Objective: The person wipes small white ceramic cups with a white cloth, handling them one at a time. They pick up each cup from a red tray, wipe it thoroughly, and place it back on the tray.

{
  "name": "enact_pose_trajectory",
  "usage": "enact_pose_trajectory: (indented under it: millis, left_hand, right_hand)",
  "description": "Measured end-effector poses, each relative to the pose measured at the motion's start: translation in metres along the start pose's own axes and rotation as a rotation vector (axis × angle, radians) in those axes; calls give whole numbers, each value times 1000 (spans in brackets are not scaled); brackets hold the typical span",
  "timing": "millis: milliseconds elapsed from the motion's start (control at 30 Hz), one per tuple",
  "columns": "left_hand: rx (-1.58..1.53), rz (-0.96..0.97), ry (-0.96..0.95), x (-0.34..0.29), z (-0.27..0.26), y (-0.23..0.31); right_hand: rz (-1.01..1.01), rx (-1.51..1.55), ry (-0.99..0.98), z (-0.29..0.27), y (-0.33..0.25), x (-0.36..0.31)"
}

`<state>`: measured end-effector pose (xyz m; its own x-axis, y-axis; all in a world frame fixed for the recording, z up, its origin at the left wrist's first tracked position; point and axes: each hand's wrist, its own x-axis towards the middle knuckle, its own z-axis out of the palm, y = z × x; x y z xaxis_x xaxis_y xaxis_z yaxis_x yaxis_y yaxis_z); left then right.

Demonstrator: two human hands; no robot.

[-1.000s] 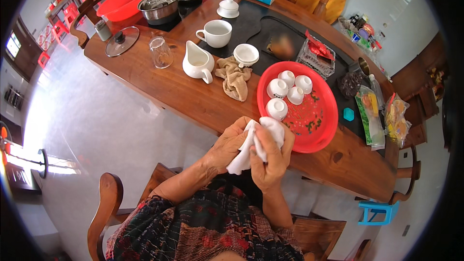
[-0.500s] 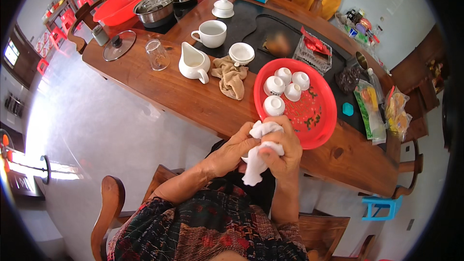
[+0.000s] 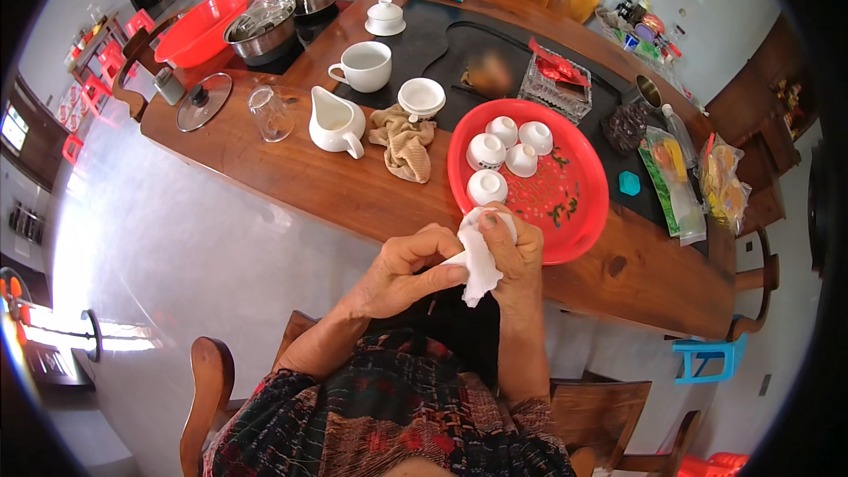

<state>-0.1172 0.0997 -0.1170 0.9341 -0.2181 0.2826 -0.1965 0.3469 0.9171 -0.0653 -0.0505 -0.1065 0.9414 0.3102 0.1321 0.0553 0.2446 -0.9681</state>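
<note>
Head view: the left hand (image 3: 408,272) and the right hand (image 3: 512,252) are pressed together at the near edge of the wooden bench (image 3: 291,178), both clamped on a white cloth (image 3: 480,263) bunched between the fingers. Whether a cup sits inside the cloth cannot be told. Just beyond the hands lies a red tray (image 3: 574,203) carrying four small white cups (image 3: 487,186), with a crumpled tan rag (image 3: 405,141) and a white pitcher (image 3: 336,122) to its left.
</note>
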Motion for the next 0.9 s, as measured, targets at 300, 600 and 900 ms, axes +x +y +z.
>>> enact_pose_trajectory:
  millis: [300,600,900]
  left_hand:
    - [-624,-143,288,1,8,-16]
    - [-714,-145,432,4,10,-21]
    - [-710,-104,169,-5,10,-17]
  right_hand:
    - [-595,-550,188,12,10,-7]
    - [-839,-1006,292,31,36,-24]
    - [135,34,-36,1,-2,8]
